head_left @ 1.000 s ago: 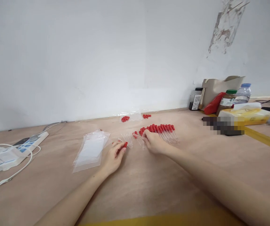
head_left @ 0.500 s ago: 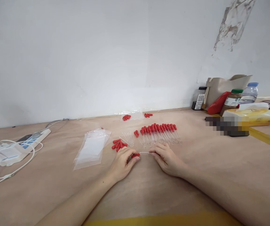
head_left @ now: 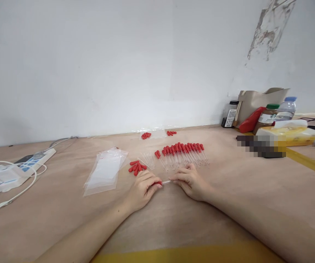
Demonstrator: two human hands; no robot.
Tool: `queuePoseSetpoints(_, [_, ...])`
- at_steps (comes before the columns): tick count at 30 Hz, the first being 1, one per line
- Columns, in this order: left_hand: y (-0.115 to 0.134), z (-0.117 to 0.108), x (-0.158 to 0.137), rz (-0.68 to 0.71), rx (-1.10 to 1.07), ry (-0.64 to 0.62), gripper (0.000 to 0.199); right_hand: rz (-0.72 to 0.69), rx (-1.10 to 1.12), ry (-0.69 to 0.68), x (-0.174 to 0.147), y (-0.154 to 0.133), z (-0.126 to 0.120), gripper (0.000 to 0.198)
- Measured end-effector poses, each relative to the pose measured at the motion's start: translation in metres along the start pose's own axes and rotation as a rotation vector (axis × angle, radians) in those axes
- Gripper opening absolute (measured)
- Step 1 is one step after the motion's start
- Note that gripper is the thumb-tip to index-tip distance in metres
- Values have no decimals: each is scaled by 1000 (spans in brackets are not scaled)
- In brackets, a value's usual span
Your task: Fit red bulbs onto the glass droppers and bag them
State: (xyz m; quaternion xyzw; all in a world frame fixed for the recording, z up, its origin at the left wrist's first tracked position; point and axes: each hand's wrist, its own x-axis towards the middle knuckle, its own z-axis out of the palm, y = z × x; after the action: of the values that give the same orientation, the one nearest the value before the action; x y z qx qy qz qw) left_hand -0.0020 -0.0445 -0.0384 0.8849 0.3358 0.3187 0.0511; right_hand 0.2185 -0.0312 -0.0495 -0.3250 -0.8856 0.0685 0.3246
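My left hand (head_left: 146, 188) pinches a red rubber dropper bulb (head_left: 159, 183), its open end facing right. A clear glass pipette tube (head_left: 166, 181) runs from the bulb's mouth to my right hand (head_left: 188, 182), whose fingertips are closed on it. How deep the tube sits in the bulb I cannot tell. Just beyond my left hand lies a pile of loose red bulbs (head_left: 137, 168), beside several bare glass tubes (head_left: 147, 160). A row of droppers with red bulbs fitted (head_left: 183, 148) lies past my right hand, bulbs toward the wall.
Clear zip bags (head_left: 105, 171) lie flat on the left, near a white power strip with cables (head_left: 22, 173). More red bulbs (head_left: 146, 136) lie by the wall on clear plastic. Bottles (head_left: 267, 117), a grey bag (head_left: 252, 106) and a yellow tissue pack (head_left: 287, 135) stand at the right.
The tube and the bulb have come closer, with less glass showing between my hands. My right hand has shifted slightly left. The whole view has shifted a little.
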Motion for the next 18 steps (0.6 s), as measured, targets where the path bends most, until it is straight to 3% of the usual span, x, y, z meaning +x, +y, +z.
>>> queuePoseSetpoints(10, [3, 1, -1, 33, 118, -26, 19, -98, -250, 72, 0, -6, -1, 25])
queuePoseSetpoints(18, [3, 3, -1, 81, 134, -43, 20, -48, -151, -1, 1, -13, 1, 21])
